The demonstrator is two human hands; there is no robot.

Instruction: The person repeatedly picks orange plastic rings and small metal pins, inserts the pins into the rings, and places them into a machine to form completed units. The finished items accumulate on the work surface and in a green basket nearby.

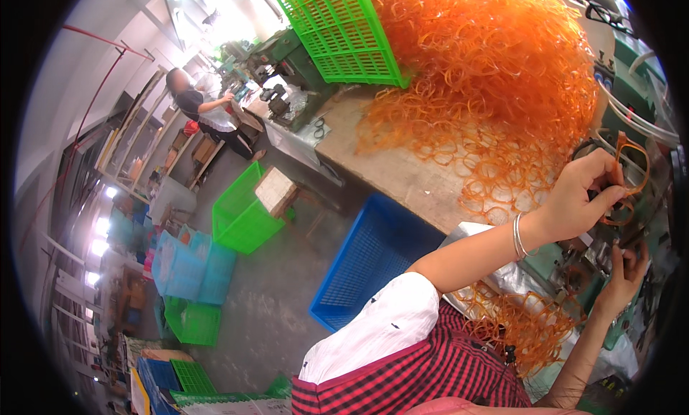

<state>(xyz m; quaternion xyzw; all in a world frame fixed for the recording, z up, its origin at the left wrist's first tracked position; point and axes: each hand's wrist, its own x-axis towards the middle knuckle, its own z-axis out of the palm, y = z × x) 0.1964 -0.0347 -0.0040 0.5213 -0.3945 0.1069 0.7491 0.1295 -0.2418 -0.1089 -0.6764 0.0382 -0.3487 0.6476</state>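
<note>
My left hand [586, 194], with silver bangles at the wrist, reaches over the right end of the bench and pinches an orange translucent plastic loop piece [647, 165]; its rims resemble a spectacle frame. Below it is my right hand [624, 280], fingers bent beside a green machine with metal parts [597, 253]; whether it holds anything is unclear. A large heap of similar orange plastic loops [484, 65] covers the bench. More orange loops [522, 323] lie close in front of my checked apron, partly on clear plastic sheeting [511, 272].
A green plastic crate [344, 38] leans on its side against the heap. Beside the bench edge [387, 181] stands a blue crate [371, 253] on the floor. Green crates [245, 210] and light-blue bins [188, 267] stand farther off. Another person [207, 111] stands at the bench's far end.
</note>
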